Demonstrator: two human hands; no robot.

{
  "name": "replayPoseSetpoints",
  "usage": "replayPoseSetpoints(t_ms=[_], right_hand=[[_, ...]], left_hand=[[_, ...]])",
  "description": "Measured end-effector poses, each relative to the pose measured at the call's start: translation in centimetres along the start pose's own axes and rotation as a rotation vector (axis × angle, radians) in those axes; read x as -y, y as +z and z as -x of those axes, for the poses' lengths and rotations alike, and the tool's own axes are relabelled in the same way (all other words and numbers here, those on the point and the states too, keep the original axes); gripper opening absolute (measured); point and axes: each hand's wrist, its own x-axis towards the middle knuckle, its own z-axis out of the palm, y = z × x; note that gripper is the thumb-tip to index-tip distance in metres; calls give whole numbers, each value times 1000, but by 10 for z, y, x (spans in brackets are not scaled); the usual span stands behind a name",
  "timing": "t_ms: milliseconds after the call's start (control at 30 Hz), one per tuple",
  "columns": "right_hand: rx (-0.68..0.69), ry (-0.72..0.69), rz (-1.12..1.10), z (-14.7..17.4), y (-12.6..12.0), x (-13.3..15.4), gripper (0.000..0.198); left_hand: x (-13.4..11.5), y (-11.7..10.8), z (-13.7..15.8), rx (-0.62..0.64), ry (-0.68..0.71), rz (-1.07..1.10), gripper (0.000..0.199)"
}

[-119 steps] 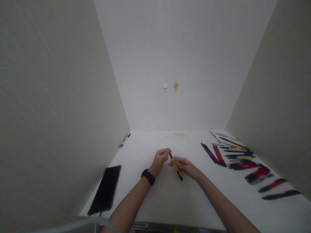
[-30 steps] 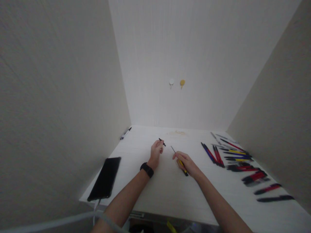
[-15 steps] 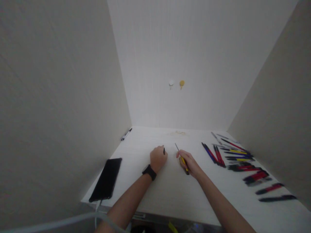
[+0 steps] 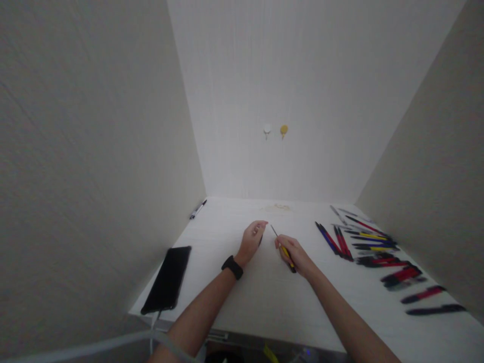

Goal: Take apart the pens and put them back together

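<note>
My left hand (image 4: 252, 239), with a black watch (image 4: 232, 267) on its wrist, is over the middle of the white table. Its fingers curl together at the tips, and a short dark piece (image 4: 260, 241) shows under them; most of it is hidden, so its kind cannot be made out. Close by on the right, my right hand (image 4: 293, 253) is closed around the yellow and black handle of a slim screwdriver (image 4: 286, 251). The thin shaft slants up and left, its tip close to my left fingertips.
Several black, red, blue and yellow pens (image 4: 372, 240) lie along the table's right side. A black phone (image 4: 168, 280) with a white cable (image 4: 155, 322) lies at the left edge. Another pen (image 4: 198, 209) rests at the back left corner. Two hooks (image 4: 283, 130) are on the back wall.
My left hand has turned and moved slightly up and to the right, bringing its fingertips nearer the screwdriver's tip. The right hand has hardly moved.
</note>
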Motion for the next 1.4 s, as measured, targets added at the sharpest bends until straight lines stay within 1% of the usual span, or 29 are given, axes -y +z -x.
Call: replayPoseSetpoints(t_ms=[33, 100, 167, 233, 300, 367, 400, 433, 500, 567, 633, 700, 767, 867, 967, 1067, 1133, 1167, 1233, 1300, 1333, 1400], right_hand=[[8, -5, 9, 0, 0, 0, 36], [22, -10, 24, 1, 1, 1, 35], [42, -7, 44, 1, 2, 1, 34], [63, 1, 75, 1, 2, 0, 34], [79, 7, 103, 1, 2, -1, 33], [78, 4, 120, 0, 1, -3, 33], [73, 0, 124, 0, 0, -4, 33], [66, -4, 125, 0, 0, -4, 33], [49, -8, 123, 0, -1, -4, 33], [43, -7, 115, 1, -1, -3, 33], [45, -5, 105, 1, 0, 0, 33], [50, 1, 103, 2, 1, 2, 33], [49, 5, 107, 2, 2, 3, 33], [52, -9, 98, 1, 2, 2, 34], [60, -15, 88, 1, 1, 1, 34], [65, 0, 89, 1, 0, -1, 36], [53, 24, 95, 1, -1, -2, 40], [43, 37, 97, 0, -1, -3, 42], [25, 59, 91, 0, -1, -4, 46], [20, 68, 81, -1, -1, -5, 48], [21, 69, 80, -1, -1, -6, 50], [35, 70, 91, -2, -1, -6, 52]], left_hand=[[-1, 0, -1, 48, 0, 69, 36], [-3, 0, -1, 110, 2, 142, 35], [-3, -1, 0, 124, -1, 177, 33], [-1, -1, 0, 112, -15, 211, 31], [1, -2, -2, 57, -17, 256, 29], [3, -4, -4, -50, -7, 269, 27], [5, -5, -5, -108, -7, 235, 26], [6, -7, -6, -156, -19, 163, 25], [8, -10, -6, -193, -77, -92, 23], [9, -13, -5, -177, -133, -428, 24], [8, -15, -2, -138, -155, -748, 25], [6, -16, 2, -80, -157, -987, 26], [4, -16, 4, -18, -154, -1118, 24], [2, -15, 7, 14, -138, -1171, 20], [2, -14, 6, -3, -138, -1151, 20], [0, -16, 2, -97, -122, -1043, 29], [-2, -18, -1, -148, -50, -890, 35], [-4, -19, -1, -149, 15, -794, 37], [-6, -18, -1, -82, 179, -594, 37], [-8, -15, 1, 43, 304, -421, 36], [-9, -12, 2, 114, 333, -345, 35], [-8, -8, 5, 225, 330, -210, 34]])
